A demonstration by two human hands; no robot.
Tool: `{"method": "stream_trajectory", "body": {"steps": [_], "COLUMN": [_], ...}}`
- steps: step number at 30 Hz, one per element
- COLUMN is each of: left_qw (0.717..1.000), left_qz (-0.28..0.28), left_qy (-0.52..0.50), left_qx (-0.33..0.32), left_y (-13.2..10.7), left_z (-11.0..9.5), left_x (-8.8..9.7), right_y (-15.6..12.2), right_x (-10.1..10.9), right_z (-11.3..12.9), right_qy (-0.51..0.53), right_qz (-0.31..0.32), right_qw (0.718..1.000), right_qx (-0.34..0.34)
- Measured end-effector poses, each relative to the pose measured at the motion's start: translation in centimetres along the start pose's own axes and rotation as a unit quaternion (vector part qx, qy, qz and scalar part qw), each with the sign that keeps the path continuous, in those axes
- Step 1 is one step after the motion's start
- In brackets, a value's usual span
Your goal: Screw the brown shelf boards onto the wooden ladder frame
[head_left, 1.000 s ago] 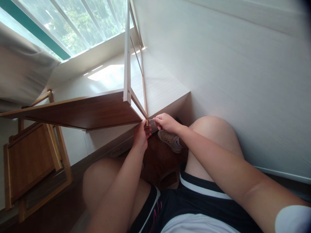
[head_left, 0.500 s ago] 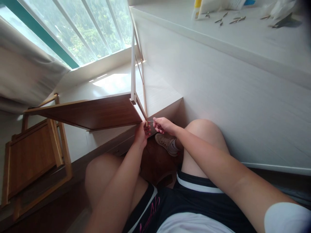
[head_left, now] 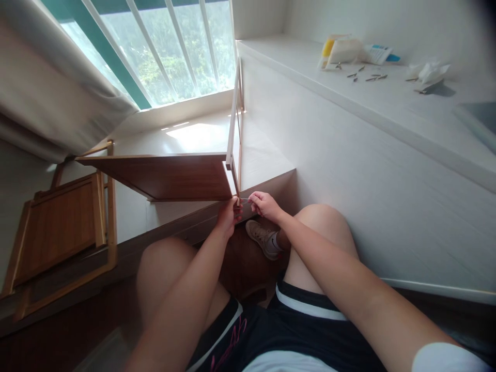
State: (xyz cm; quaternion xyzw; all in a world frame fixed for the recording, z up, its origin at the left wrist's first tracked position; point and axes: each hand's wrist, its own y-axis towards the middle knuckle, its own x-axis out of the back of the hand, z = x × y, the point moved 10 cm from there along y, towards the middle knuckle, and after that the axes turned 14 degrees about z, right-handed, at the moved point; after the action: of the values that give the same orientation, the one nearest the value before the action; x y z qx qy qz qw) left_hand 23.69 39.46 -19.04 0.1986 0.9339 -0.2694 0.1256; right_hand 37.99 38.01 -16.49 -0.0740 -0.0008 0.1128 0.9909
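Arms outstretched: left hand (head_left: 228,218) clasped on shelf corner (head_left: 233,190), right hand (head_left: 264,204) pinched on thin tool (head_left: 245,199).

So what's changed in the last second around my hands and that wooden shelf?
Mostly the view: the head lifted, bringing the white ledge with its loose screws and packets into sight. The left hand stays clamped on the near corner of the wooden shelf, and the right hand still pinches a thin metal piece there. Nothing was let go.
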Motion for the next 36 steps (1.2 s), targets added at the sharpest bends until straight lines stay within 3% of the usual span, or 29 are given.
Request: {"method": "stream_trajectory", "body": {"steps": [11, 36], "left_qw": [1.000, 1.000], "left_qz": [0.004, 0.002], "left_qy": [0.012, 0.015], "left_qx": [-0.012, -0.014], "left_y": [0.1, 0.1], "left_z": [-0.2, -0.6], "left_x": [0.0, 0.0], "right_y": [-2.0, -2.1], "right_x": [2.8, 0.8], "right_z": [3.4, 4.0], "right_qy": [-0.218, -0.224], "right_qz": [-0.123, -0.093], "right_qw": [0.967, 0.970], "right_qx": [0.038, 0.024]}}
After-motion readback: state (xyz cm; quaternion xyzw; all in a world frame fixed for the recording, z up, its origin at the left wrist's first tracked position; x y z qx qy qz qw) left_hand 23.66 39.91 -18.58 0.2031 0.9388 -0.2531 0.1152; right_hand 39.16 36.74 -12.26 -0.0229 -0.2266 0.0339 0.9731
